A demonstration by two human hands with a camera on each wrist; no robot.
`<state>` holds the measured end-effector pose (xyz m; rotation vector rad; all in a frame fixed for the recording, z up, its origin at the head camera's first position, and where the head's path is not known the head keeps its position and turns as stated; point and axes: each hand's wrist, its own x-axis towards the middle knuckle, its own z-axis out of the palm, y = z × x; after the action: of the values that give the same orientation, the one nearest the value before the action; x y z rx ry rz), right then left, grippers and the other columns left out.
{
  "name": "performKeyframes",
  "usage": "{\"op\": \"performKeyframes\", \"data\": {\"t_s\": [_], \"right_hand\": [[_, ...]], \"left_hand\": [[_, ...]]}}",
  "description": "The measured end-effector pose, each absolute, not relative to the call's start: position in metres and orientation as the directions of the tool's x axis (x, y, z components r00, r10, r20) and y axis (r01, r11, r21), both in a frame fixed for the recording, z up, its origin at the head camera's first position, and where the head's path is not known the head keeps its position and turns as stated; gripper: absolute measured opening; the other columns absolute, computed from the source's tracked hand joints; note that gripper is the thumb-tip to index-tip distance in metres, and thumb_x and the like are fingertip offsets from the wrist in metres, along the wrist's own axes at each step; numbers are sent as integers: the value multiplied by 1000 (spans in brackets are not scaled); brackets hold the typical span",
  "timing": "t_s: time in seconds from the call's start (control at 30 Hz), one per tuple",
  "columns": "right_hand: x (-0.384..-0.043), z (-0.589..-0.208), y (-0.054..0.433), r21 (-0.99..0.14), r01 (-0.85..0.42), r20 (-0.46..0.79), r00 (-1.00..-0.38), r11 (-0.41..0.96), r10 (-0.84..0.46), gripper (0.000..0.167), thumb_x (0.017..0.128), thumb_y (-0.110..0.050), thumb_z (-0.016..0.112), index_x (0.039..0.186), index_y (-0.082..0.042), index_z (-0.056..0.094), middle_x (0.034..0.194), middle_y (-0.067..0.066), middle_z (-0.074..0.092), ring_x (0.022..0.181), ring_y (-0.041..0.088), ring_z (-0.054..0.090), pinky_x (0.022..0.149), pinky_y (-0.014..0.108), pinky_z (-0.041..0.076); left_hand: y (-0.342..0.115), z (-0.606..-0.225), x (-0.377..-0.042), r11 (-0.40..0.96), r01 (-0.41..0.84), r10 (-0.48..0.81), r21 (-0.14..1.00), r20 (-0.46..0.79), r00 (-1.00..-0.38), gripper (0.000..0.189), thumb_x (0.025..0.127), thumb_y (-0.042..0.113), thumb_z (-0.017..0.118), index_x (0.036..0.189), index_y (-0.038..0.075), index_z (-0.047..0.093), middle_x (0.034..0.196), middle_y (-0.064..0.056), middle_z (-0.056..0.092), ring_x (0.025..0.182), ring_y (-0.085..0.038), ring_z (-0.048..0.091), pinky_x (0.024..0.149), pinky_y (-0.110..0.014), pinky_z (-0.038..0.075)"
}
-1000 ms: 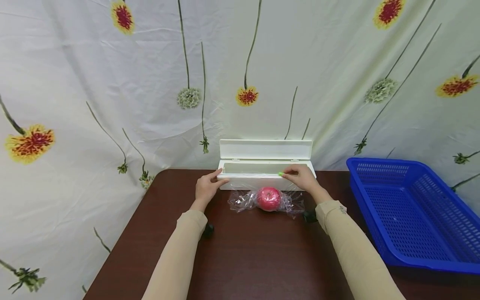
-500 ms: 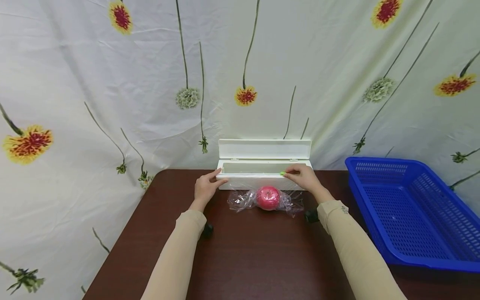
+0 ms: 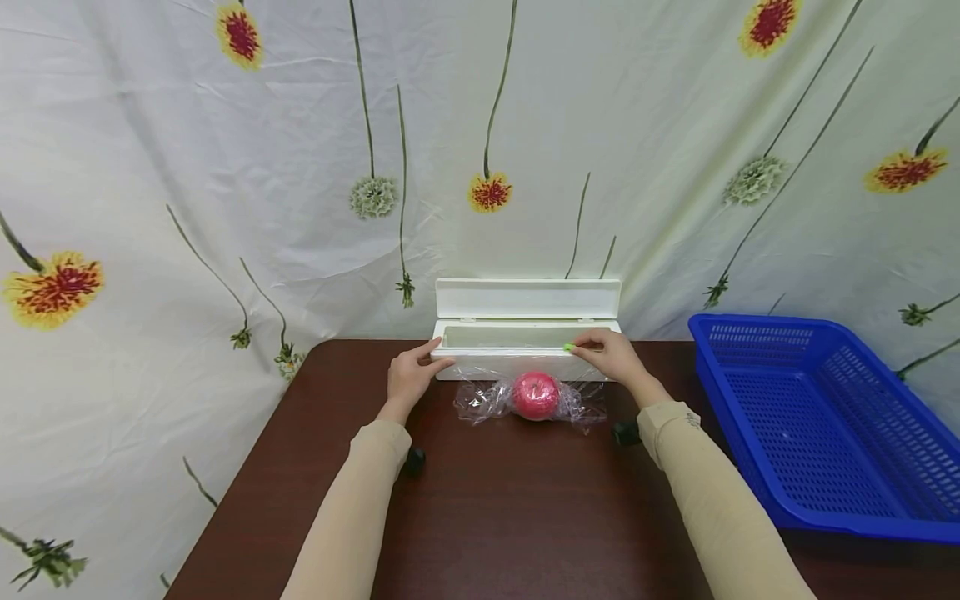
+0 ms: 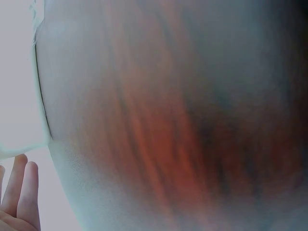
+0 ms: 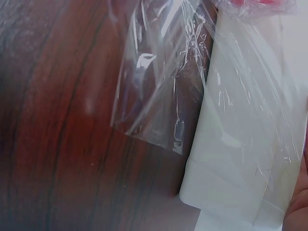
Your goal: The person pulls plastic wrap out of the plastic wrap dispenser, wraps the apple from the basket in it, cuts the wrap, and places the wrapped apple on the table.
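A white cling film dispenser point(image 3: 487, 368) lies at the table's back edge with its lid point(image 3: 528, 298) raised. My left hand point(image 3: 408, 379) holds its left end, thumb at the front and fingers on the top rim. In the left wrist view, fingers point(image 4: 28, 190) show beside the box end. Near the right end, my right hand point(image 3: 609, 354) pinches a small green slider point(image 3: 568, 347) on the front rim. Before the box sits a red apple point(image 3: 536, 396) wrapped in cling film point(image 3: 483, 402). The right wrist view shows clear film point(image 5: 240, 96) stretching over the dispenser's front.
A blue plastic basket point(image 3: 772, 508) stands on the right of the dark brown table point(image 3: 495, 517). Behind the table hangs a white curtain point(image 3: 300, 150) with printed flowers. The dispenser's raised lid is close to it.
My right hand has slid the green slider slightly right along the dispenser's rim. The left hand keeps its hold, and the apple stays in place. The head view has shifted a little.
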<state>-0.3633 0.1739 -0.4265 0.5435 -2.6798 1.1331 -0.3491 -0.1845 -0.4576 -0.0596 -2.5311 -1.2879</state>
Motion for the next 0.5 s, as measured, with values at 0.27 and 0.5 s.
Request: {"op": "performKeyframes", "data": {"t_s": [0.27, 0.5], "right_hand": [[-363, -428, 179, -660, -398, 302, -917, 637, -260, 23, 87, -19, 68, 102, -1, 70, 102, 14, 66, 95, 30, 62, 83, 43, 50], [-363, -429, 184, -671, -396, 310, -918, 627, -248, 23, 87, -18, 69, 102, -1, 70, 101, 14, 66, 94, 30, 63, 82, 43, 51]], "left_hand": [[-183, -457, -349, 596, 177, -98, 783, 290, -952, 54, 76, 36, 78, 125, 20, 62, 120, -13, 62, 91, -23, 66, 67, -35, 52], [-183, -457, -348, 598, 185, -98, 780, 300, -949, 55, 75, 37, 78, 125, 19, 62, 119, -12, 63, 92, -24, 66, 68, -36, 52]]}}
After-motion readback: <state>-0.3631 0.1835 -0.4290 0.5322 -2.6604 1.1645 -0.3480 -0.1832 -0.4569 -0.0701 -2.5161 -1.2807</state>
